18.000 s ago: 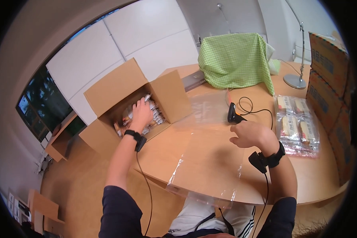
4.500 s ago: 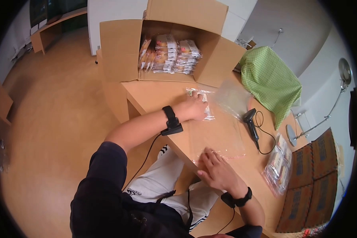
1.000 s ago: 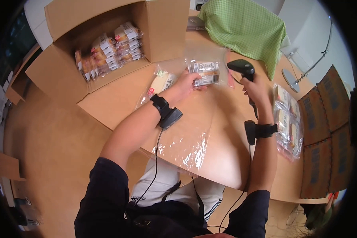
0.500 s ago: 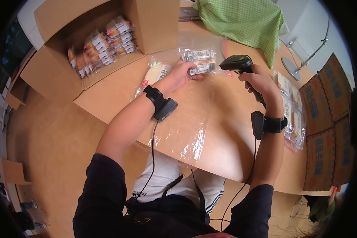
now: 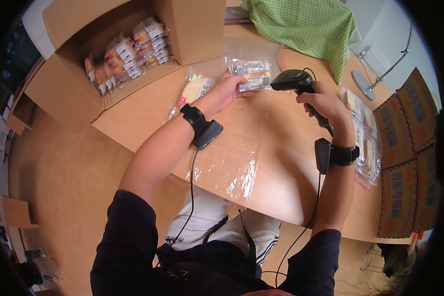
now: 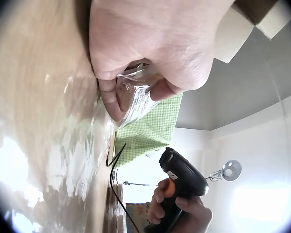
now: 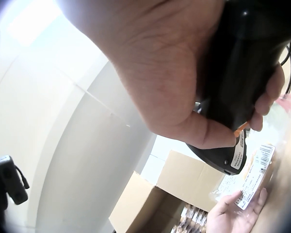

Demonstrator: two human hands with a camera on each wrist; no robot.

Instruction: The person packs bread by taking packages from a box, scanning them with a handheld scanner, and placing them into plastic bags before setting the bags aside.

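In the head view the left hand (image 5: 228, 92) grips a clear-wrapped bread pack (image 5: 253, 75) by its near-left edge, its printed label and barcode facing up. The right hand (image 5: 324, 104) holds a black barcode scanner (image 5: 292, 79) by the handle, its head pointing left at the pack, a short gap between them. The left wrist view shows thumb and fingers pinching the wrapped pack (image 6: 136, 99), with the scanner (image 6: 184, 177) beyond. In the right wrist view the fingers curl round the scanner handle (image 7: 237, 63). Another wrapped pack (image 5: 195, 92) lies left of the left hand.
An open carton (image 5: 197, 34) with stacked packs (image 5: 126, 56) stands at the back left. Clear plastic (image 5: 227, 172) lies on the table front. Bagged packs (image 5: 362, 133) and brown printed boxes (image 5: 399, 163) are at the right. A green checked cloth (image 5: 301, 29) and lamp base (image 5: 363, 85) stand behind.
Since 4.5 seconds ago, the left hand has lifted a pack and the right hand has taken up the scanner. Over the last second the scanner has moved slightly left, nearer the pack.
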